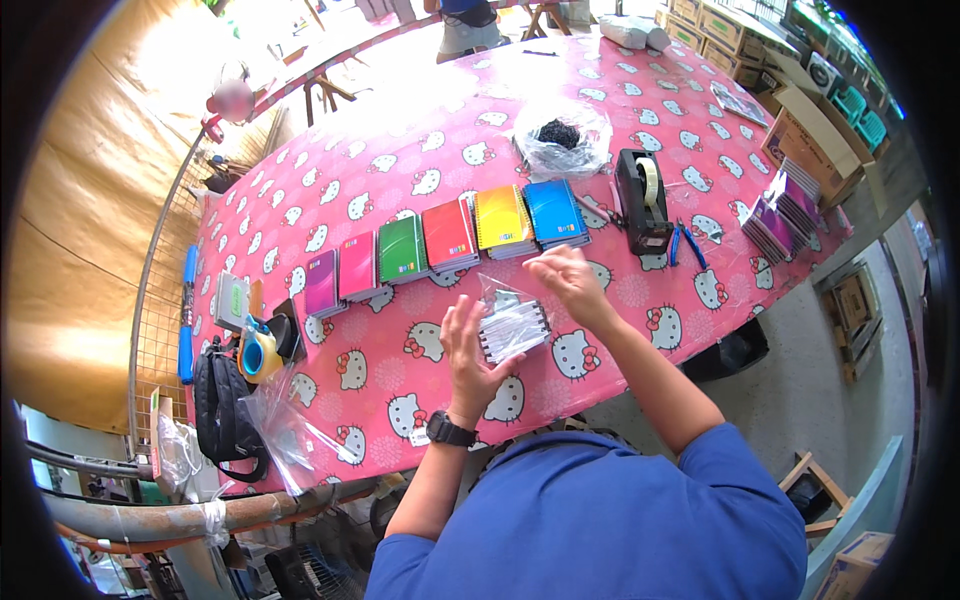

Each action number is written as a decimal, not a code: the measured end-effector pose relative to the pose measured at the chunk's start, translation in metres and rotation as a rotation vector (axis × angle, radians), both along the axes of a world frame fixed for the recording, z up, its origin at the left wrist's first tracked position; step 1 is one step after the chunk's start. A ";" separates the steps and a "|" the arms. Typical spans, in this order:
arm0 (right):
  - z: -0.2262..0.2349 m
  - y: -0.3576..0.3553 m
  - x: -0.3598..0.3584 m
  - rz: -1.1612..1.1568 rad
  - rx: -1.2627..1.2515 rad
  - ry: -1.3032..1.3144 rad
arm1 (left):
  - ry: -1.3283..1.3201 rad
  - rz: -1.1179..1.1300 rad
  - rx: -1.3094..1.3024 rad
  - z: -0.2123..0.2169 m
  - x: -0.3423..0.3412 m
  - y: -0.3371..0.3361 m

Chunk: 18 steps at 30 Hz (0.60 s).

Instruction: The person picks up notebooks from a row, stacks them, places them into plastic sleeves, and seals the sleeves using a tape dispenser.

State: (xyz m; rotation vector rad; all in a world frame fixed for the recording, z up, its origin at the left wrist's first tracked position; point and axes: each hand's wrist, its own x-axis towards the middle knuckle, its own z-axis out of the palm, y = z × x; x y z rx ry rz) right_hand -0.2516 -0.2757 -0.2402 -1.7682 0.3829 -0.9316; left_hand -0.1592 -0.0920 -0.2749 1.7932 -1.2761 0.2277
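Note:
A small stack of spiral notebooks in clear plastic point(513, 330) lies on the table in front of me, white sides up. Along its left side rests my left hand point(467, 355), fingers spread and thumb against the near edge. My right hand point(570, 285) is raised just beyond the stack's far right corner. Its fingers are curled together; what they hold, if anything, is too small to make out. Beyond both hands runs a row of spiral notebook stacks: purple point(322, 281), magenta point(358, 264), green point(402, 248), red point(449, 233), yellow point(502, 219) and blue point(556, 211).
A black tape dispenser point(645, 205) and blue-handled pliers point(690, 248) stand right of the row. Behind is a plastic bag with black coils point(560, 135). Purple notebooks point(780, 215) lie far right. At left are a tape roll point(262, 355), a black bag point(222, 405) and clear sleeves point(290, 430).

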 end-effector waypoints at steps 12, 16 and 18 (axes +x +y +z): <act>-0.014 0.019 -0.023 0.313 -0.507 0.116 | 0.354 -0.166 0.021 -0.009 0.010 0.005; -0.018 0.041 -0.013 0.197 -0.570 0.240 | 0.374 -0.047 -0.138 -0.017 0.005 0.006; -0.022 0.047 -0.009 0.119 -0.538 0.250 | 0.499 0.076 -0.122 -0.012 0.004 -0.001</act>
